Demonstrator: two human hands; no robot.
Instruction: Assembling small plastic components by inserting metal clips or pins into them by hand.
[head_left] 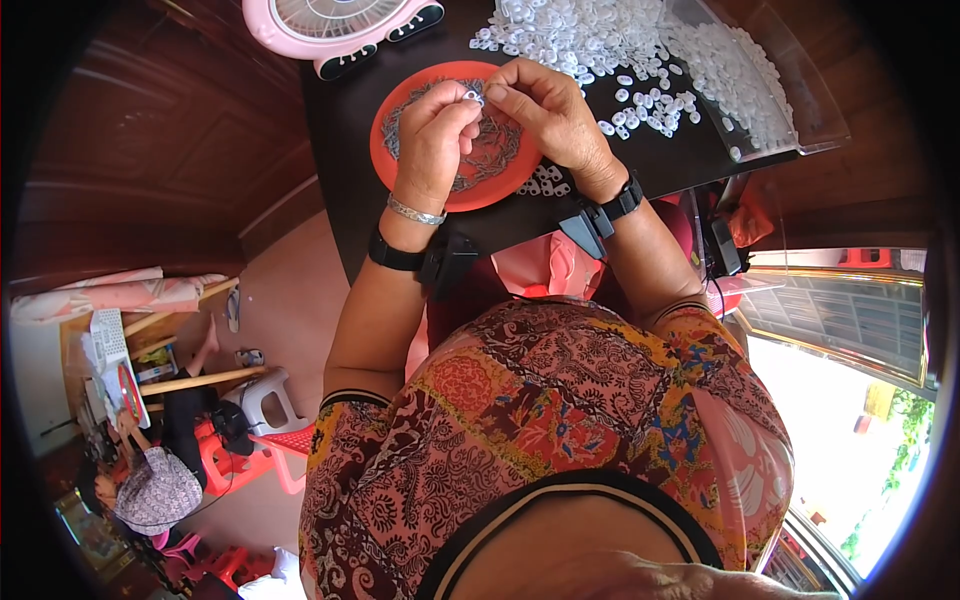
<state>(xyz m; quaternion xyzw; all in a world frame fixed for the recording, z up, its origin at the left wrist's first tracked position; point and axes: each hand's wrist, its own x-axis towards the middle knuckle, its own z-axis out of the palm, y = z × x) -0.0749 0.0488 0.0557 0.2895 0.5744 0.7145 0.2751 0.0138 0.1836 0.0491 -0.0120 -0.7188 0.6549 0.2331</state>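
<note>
My left hand (432, 140) pinches a small white plastic piece with holes (473, 97) between thumb and finger, above an orange round tray (384, 165). Close beside it, my right hand (548, 112) has thumb and forefinger pressed together at the piece's right side; whatever is between them is too small to make out. Many thin grey pieces, metal-looking, lie in the tray (490, 160) under both hands. Several white pieces (545, 182) sit on the dark table by the tray's near right rim.
A large heap of white oval pieces (580, 35) covers the table's back right, with loose ones (650, 110) nearer. Others fill a clear plastic scoop-shaped tray (815, 130). At the back left stands a pink fan (335, 25). Far left, another person (160, 490) sits at a table.
</note>
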